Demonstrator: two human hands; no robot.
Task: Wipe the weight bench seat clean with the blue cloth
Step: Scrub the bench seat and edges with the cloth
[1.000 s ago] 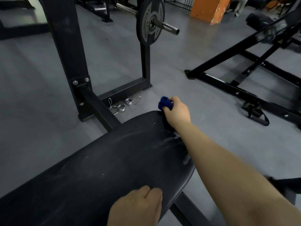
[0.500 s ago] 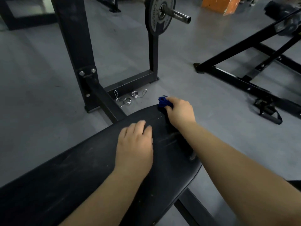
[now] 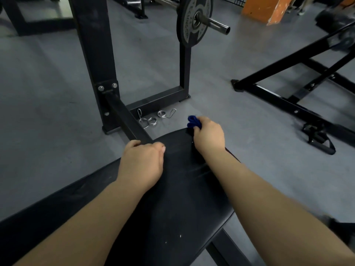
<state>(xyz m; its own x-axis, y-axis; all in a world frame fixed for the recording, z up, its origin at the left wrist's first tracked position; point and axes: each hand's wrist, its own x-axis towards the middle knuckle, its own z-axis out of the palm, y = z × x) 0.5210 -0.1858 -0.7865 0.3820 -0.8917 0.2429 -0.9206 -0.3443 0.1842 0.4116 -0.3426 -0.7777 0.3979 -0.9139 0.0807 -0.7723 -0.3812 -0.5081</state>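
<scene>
Since half a second ago the left hand point(image 3: 142, 162) has slid forward over the black padded weight bench seat point(image 3: 178, 208) to its far left edge. Its fingers now curl over the rim, probably to brace the body while the other arm works. The right hand point(image 3: 209, 135), hardly shifted, grips the crumpled blue cloth point(image 3: 192, 121) in curled fingers at the seat's rounded far end. The cloth bulges past the edge, likely at the end of a stroke. Pale smears and specks on the pad suggest the wiping is unfinished. Silver spring collars point(image 3: 153, 120) lie on the floor beyond.
</scene>
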